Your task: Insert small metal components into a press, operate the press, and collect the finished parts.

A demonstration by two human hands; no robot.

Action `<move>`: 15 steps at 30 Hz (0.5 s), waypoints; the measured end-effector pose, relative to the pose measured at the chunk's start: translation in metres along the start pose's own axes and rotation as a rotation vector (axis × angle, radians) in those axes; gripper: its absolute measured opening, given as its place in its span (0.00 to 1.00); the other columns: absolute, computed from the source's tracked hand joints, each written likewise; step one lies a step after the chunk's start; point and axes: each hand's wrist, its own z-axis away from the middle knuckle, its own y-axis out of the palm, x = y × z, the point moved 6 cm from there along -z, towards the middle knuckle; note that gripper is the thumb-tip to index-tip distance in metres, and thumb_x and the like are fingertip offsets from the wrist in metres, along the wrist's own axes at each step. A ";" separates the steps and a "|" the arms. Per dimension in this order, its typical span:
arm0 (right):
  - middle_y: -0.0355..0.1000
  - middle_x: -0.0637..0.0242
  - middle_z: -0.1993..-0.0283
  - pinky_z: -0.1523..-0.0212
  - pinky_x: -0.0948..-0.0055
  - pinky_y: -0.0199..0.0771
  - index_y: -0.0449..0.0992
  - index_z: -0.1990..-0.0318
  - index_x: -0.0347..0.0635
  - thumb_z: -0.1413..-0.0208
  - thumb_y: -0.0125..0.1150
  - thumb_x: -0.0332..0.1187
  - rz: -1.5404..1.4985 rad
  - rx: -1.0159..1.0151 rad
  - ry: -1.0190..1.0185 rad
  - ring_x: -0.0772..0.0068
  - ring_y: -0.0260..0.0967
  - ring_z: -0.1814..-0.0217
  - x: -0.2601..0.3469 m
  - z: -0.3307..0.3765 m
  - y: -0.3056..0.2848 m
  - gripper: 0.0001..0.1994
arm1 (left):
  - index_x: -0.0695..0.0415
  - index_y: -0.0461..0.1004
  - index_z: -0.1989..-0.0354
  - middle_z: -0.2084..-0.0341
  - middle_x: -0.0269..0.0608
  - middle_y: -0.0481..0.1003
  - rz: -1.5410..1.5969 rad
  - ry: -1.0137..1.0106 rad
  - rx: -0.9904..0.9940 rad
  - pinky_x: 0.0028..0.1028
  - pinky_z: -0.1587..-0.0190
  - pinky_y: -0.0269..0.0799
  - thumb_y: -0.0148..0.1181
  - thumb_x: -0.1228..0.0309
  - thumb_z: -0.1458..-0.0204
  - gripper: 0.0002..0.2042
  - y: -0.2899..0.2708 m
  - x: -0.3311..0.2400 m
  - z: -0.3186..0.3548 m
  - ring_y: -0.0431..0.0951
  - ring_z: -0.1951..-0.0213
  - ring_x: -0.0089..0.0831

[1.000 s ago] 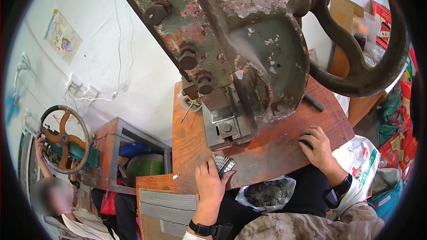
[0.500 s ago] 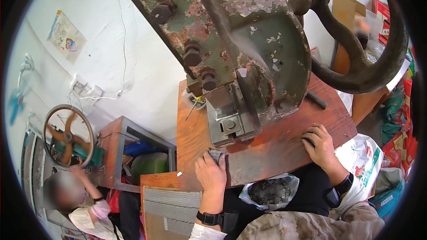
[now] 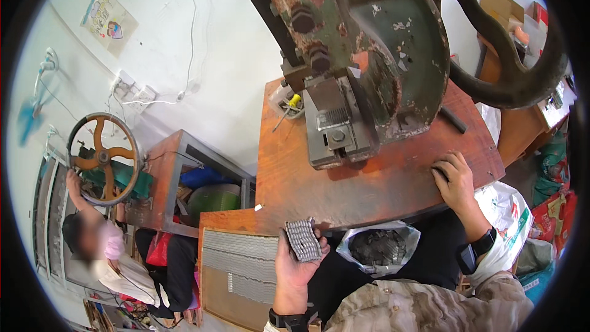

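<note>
Grey ribbed metal block [image 3: 303,240] pinched upright betw. thumb & curled fingers of L hand [image 3: 295,265] below bench edge; R hand [image 3: 453,178] flat on orange bench [image 3: 295,178], fingers together, empty.

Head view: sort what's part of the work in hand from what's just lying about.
In hand:
- left hand holding a block of small metal pieces
- right hand resting on the wooden bench
- rusty green press
- bag of metal pieces

Lying about:
- screwdriver
- handwheel, a co-worker's
- wall poster
</note>
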 end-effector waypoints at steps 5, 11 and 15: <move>0.70 0.58 0.66 0.57 0.63 0.68 0.74 0.71 0.36 0.60 0.60 0.25 0.043 -0.016 -0.009 0.53 0.66 0.59 -0.006 0.002 0.002 0.06 | 0.63 0.66 0.51 0.62 0.54 0.72 -0.036 -0.143 0.058 0.44 0.62 0.71 0.35 0.43 0.45 0.32 -0.031 0.039 0.004 0.74 0.64 0.51; 0.70 0.60 0.65 0.57 0.63 0.69 0.74 0.71 0.36 0.59 0.60 0.24 0.039 -0.003 -0.027 0.55 0.66 0.58 0.001 -0.001 0.004 0.06 | 0.63 0.64 0.47 0.55 0.54 0.70 -0.135 -0.388 0.209 0.42 0.54 0.71 0.42 0.46 0.45 0.30 -0.073 0.094 -0.005 0.73 0.54 0.46; 0.70 0.59 0.65 0.55 0.63 0.69 0.74 0.71 0.36 0.59 0.60 0.24 0.046 -0.018 -0.036 0.53 0.67 0.56 0.010 -0.001 0.011 0.05 | 0.69 0.67 0.50 0.54 0.53 0.72 -1.426 0.001 -0.293 0.31 0.50 0.67 0.52 0.59 0.45 0.24 -0.143 0.073 -0.025 0.73 0.52 0.38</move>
